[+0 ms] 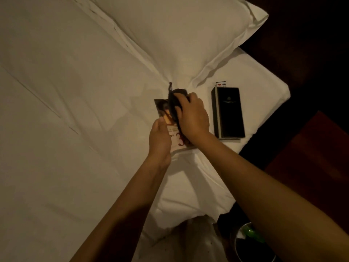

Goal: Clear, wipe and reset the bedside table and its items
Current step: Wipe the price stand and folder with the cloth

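A printed card with a picture and red lettering lies on the white bed sheet. My left hand grips its near left edge. My right hand presses a dark cloth down on the card's upper part; the cloth's loose end sticks out toward the pillow. To the right on the bed lies a black folder, with a remote control showing just past its far end.
A white pillow lies at the head of the bed. The reddish wooden bedside table stands at the right in the dark. A bin holding something green sits on the floor at the lower right.
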The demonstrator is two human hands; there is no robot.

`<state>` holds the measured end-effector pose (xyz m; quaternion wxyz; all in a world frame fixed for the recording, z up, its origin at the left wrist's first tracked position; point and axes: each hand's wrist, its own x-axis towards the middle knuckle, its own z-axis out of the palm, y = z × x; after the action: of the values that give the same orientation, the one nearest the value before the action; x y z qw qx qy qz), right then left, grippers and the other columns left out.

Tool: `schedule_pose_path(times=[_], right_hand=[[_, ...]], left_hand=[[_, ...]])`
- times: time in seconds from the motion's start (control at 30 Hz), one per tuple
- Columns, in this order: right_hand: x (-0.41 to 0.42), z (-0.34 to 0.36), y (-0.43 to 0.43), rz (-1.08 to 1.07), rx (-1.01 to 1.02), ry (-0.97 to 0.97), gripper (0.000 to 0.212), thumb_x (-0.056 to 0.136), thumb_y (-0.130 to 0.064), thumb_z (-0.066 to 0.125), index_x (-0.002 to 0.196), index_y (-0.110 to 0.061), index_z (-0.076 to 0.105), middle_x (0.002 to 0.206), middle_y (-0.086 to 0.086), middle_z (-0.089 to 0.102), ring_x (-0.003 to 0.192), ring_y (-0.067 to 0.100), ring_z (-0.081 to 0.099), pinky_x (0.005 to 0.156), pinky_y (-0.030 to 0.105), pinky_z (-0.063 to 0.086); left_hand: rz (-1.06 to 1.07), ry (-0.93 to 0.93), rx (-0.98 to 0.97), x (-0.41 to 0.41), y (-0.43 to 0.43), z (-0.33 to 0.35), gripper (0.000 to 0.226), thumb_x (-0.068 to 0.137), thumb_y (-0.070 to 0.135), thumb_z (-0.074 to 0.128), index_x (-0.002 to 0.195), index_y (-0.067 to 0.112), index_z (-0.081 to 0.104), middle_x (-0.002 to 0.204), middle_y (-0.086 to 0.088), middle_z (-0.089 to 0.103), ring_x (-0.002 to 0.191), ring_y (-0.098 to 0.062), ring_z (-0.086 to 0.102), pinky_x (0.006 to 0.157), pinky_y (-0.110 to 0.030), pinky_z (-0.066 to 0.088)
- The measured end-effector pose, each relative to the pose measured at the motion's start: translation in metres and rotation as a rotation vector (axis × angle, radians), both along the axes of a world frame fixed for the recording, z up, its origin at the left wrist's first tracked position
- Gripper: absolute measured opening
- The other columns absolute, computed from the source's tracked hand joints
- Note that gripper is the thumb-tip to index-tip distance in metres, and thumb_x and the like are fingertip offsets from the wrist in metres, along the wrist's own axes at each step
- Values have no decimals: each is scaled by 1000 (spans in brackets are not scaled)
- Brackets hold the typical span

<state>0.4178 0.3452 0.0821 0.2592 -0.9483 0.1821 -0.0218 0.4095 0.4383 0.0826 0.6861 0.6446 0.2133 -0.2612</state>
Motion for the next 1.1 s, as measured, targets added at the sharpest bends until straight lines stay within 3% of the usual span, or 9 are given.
schedule_pose_path(times=[0.17,0.4,0.5,0.6,0.67,0.8,0.87,1.0,1.1], right_hand=[[-14,9,5,207,-15,-94,38,91,-17,48,129,-21,51,122,11,52,107,28,48,79,40,45],[27,3,-68,55,17,37,40,94,-17,45,133,-21,47,122,16,49,107,35,51,81,42,48],[22,-7,-102,-90,259,15,40,93,-11,45,133,-15,48,125,19,52,112,32,52,93,34,42],[-6,-22,-114,-406,514,-20,40,95,-12,44,135,-10,44,136,17,48,122,29,47,104,30,35],[-22,-34,-99,-500,606,-22,41,97,-16,43,137,-12,40,139,15,44,123,24,44,102,26,32],[-17,-47,-57,-597,834,-74,44,96,-11,42,139,-14,33,140,14,39,126,27,44,110,40,36],[-9,-50,-44,-670,881,-97,47,96,-8,42,140,-14,29,141,14,34,128,27,42,110,39,36],[-9,-53,-30,-642,966,-37,54,93,-5,45,142,-17,24,143,12,34,131,27,40,112,43,35],[-15,-56,-32,-469,1012,50,52,92,-7,49,139,-16,30,141,11,43,129,26,43,108,35,37]], left_hand=[[-26,-39,39,6,-21,-3,26,98,22,37,91,13,61,78,-2,65,64,-11,63,47,-15,47],[33,-36,141,-4,-44,-10,33,100,33,30,81,25,56,85,-10,66,72,-22,64,66,-34,56],[153,-50,120,13,-46,-14,29,100,31,30,90,23,56,85,-5,64,73,-18,62,58,-23,56],[254,20,48,39,-47,-23,30,100,28,30,109,11,53,98,-12,63,90,-29,65,72,-35,59],[264,71,-14,46,-55,-30,34,101,26,28,120,6,48,101,-17,63,88,-31,66,68,-36,60],[377,177,-154,46,-74,-41,41,101,34,23,128,12,44,105,-15,63,90,-29,63,84,-45,55],[431,180,-162,47,-75,-48,43,100,38,22,129,14,44,106,-13,63,89,-26,62,83,-43,55],[463,98,-128,58,-67,-58,28,101,33,24,106,15,45,96,-9,62,80,-23,62,81,-45,56],[445,-27,5,74,-47,-69,32,102,27,25,115,7,46,103,-16,62,86,-27,63,78,-41,57]])
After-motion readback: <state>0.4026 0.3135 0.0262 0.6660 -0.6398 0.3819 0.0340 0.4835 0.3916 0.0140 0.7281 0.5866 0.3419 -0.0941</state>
